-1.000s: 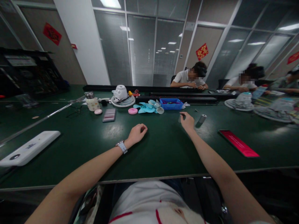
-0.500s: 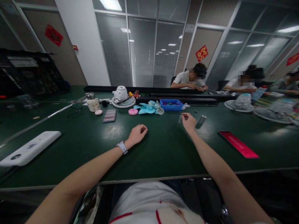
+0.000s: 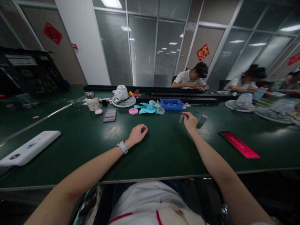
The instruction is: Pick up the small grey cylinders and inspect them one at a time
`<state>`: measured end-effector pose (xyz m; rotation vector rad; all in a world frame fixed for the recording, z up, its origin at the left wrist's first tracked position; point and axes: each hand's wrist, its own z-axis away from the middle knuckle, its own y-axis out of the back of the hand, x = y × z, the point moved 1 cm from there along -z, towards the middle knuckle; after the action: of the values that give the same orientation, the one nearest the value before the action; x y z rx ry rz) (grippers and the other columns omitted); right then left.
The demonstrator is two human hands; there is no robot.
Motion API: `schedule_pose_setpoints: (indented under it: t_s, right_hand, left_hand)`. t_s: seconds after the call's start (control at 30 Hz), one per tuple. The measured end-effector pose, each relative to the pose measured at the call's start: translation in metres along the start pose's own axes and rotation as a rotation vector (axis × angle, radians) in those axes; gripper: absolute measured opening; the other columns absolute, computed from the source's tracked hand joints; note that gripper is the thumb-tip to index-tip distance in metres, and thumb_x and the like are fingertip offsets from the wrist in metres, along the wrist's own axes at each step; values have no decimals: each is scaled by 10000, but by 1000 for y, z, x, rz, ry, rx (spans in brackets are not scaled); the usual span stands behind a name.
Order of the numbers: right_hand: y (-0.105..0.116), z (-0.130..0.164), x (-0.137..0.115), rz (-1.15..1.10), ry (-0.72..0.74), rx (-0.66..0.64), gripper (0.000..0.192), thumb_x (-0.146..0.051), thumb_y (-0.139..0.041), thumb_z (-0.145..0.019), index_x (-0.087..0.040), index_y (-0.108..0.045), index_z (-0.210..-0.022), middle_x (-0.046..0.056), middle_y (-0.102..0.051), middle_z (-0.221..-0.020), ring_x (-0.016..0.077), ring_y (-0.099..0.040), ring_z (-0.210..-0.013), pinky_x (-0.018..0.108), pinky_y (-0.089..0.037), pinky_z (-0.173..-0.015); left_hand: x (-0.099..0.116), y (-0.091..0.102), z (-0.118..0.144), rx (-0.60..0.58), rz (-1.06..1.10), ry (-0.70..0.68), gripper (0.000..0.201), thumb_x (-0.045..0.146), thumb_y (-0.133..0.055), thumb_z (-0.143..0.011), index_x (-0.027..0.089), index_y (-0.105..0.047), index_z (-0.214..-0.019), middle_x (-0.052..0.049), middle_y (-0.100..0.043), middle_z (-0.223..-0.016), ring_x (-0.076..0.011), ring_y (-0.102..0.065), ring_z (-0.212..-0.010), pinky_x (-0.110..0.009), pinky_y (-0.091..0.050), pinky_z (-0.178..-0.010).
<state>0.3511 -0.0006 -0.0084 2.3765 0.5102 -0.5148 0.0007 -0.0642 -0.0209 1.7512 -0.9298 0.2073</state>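
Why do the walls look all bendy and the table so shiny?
In the head view the wide lens bows the window frames and the table edge; ceiling lights leave pale glare patches on the green top; the right hand and the small grey cylinder beside it look soft.

My right hand [image 3: 190, 121] pinches a small grey metal cylinder [image 3: 181, 118] with a dull sheen. A second grey metal cylinder [image 3: 202, 119] looks alike. The dark green table top [image 3: 164, 147] is smooth and semi-glossy, reflecting ceiling lights. The flat red card [image 3: 239, 144] looks glossy. My silver watch [image 3: 122, 147] appears polished.
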Motion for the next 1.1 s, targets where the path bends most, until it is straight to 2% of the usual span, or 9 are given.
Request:
schedule_pose_setpoints:
  t_s: [0.3,0.67,0.87,1.1]
  right_hand:
    - [0,-1,-1,-43,63,34,286,-161,-476,-820,-167,-700,-998,110,-686,-1048,212,-655,-849,354,-492,-855]
    - [-1,0,1,-54,23,16,265,-213,-472,-848,-184,-695,-987,83,-728,-949,216,-672,-845,345,-500,-818]
    - [-1,0,1,22,16,-7,254,-234,-490,-855,-210,-692,-1008,71,-735,-945,231,-673,-872,362,-485,-837]
    - [-1,1,-7,100,71,-64,285,-291,-532,-841,-193,-652,-1081,95,-703,-980,255,-636,-945,392,-479,-860]
  left_hand:
    - [2,2,1,-13,-16,9,212,328,-512,-897,186,-663,-944,-51,-655,-885,-188,-603,-789,-301,-451,-675]
    - [1,1,1,-37,-31,-24,214,336,-513,-896,196,-672,-932,-48,-658,-898,-182,-605,-785,-299,-453,-674]
    - [-1,-1,1,-34,-49,-55,209,332,-520,-894,200,-678,-927,-43,-652,-876,-172,-600,-758,-293,-452,-666]
    - [-2,0,1,-43,-58,-53,210,333,-521,-895,202,-678,-938,-42,-655,-890,-172,-602,-774,-292,-452,-670]
